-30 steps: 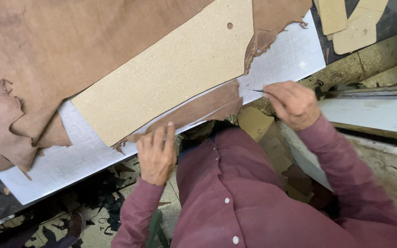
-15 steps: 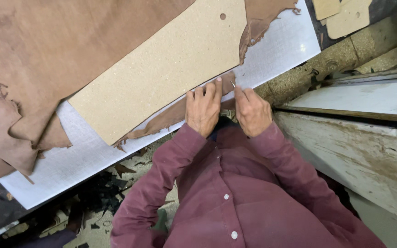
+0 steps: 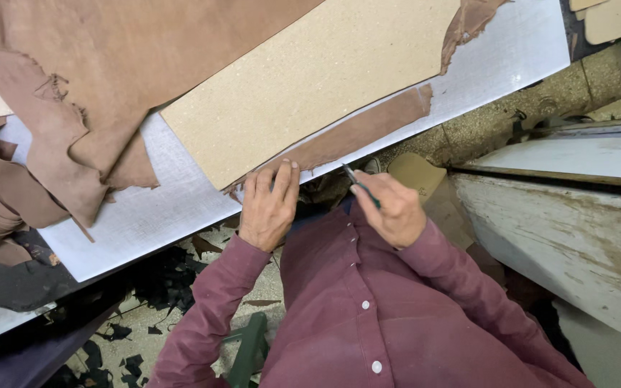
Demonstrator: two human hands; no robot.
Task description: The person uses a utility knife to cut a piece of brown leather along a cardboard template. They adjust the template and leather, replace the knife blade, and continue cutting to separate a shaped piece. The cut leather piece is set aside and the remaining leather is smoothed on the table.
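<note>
**Slip risk: blade near your left fingertips**

Head view only:

- Left hand lies flat, fingers spread and released, gripping nothing. Fingertips press the near end of the leather strip at the board's lower corner.
- Right hand is clenched round a thin knife, tip pointing to about 11 o'clock, just beside the strip's edge. Can't tell if the tip touches the table.
- Strip runs from your left fingertips out toward 2 o'clock, along the lower edge of the board, on the white table. Big hide lies at 10 o'clock, partly under the board.

What I'd judge could go wrong:

- Blade is near your left fingers. If it skids off the board edge toward 9 o'clock, they're in its line.
- Only one end of the strip is pinned. The far end could drag or bunch under a pull, giving a ragged cut.
- Nothing weighs the board. A side push could shift it.
- Strip sits at the table's near edge; it could slide off to the floor.
</note>
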